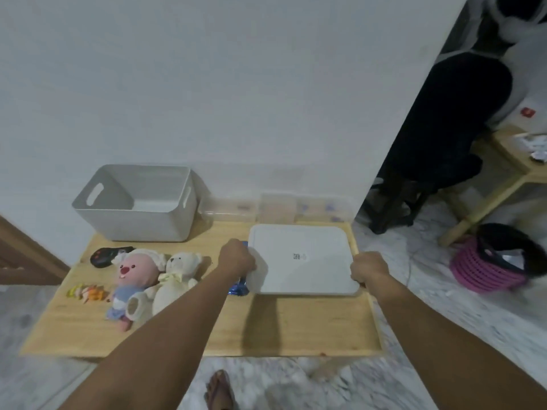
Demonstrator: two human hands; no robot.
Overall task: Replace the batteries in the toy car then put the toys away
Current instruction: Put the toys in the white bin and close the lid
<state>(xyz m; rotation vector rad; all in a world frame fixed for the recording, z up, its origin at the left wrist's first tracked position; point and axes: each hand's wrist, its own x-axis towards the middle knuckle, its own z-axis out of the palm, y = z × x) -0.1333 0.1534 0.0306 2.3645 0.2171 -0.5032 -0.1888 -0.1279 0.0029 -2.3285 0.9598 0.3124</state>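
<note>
The bin (134,202) by the wall is pale grey, and the flat lid (302,258) is white with a small black-and-white code printed near its middle. The table (296,327) is light, honey-coloured wood. One plush toy (133,282) has a pink face, a red nose and a pale blue outfit; the bear (177,276) beside it is cream. The remote (108,255) is black with red marks. The little figures (87,292) are yellow and orange. A basket (485,270) on the white-and-grey marbled floor is bright pink.
</note>
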